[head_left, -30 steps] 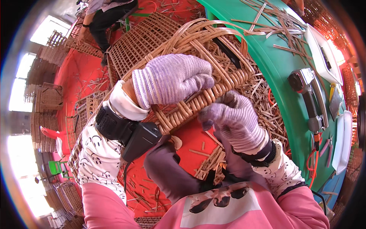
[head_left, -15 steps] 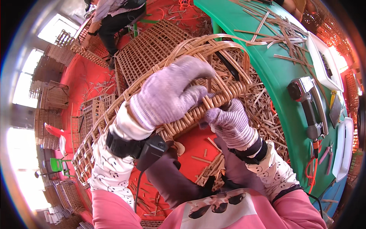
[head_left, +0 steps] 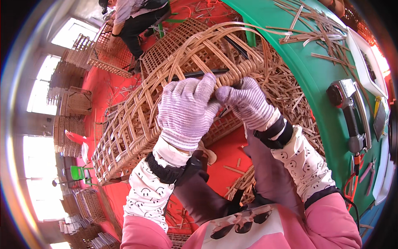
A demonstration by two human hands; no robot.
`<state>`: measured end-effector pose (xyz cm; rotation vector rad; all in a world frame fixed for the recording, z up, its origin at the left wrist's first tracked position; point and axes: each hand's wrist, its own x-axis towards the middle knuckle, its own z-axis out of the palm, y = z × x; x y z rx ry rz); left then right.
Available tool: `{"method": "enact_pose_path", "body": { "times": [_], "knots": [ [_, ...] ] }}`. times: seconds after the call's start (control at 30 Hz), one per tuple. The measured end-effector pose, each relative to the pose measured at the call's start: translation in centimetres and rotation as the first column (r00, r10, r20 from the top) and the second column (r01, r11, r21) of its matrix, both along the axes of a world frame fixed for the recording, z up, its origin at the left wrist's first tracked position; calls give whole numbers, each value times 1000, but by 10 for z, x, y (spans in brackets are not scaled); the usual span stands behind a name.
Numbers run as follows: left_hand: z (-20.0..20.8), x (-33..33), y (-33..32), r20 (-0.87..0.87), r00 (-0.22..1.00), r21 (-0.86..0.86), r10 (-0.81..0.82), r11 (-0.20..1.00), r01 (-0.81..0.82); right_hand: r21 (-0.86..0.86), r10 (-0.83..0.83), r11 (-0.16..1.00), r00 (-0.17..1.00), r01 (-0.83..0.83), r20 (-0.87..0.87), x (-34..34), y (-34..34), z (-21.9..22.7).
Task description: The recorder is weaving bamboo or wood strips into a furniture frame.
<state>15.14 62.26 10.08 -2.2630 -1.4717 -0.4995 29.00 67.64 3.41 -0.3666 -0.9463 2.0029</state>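
A woven wicker basket (head_left: 137,118) lies tilted across my lap, its thick wrapped rim (head_left: 243,71) up toward me. My left hand (head_left: 184,112), in a lilac striped knitted glove, is closed over this rim, its fingers on top and its thumb toward the right hand. Close beside it my right hand (head_left: 247,103), gloved the same way, is closed on the underside of the rim, thumb and fingers pressed together. What lies between the two thumbs is hidden. A long loose cane strand (head_left: 253,25) arcs from the basket's far edge toward the table.
A green table (head_left: 290,62) on the right bears cut canes (head_left: 319,39), a corded power tool (head_left: 347,112), pliers (head_left: 370,178) and white trays (head_left: 365,62). Cane scraps (head_left: 286,108) heap beneath it. Stacked baskets (head_left: 68,133) stand left; another person (head_left: 137,25) sits far off.
My left hand has drawn back from reaching over the basket's inside and turned, fingers pointing away, onto the rim. The basket has tilted, showing more of its woven side. The view has shifted left.
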Motion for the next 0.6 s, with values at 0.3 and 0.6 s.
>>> {"method": "enact_pose_path", "body": {
  "times": [0.3,0.6],
  "knots": [
    [-7,4,8,-138,989,148,53,988,-33,113,136,984,991,-137,20,14,14,-9],
    [-4,6,10,-181,978,153,102,985,-75,501,-606,760,729,414,317,39,-10,7]
  ]
}}
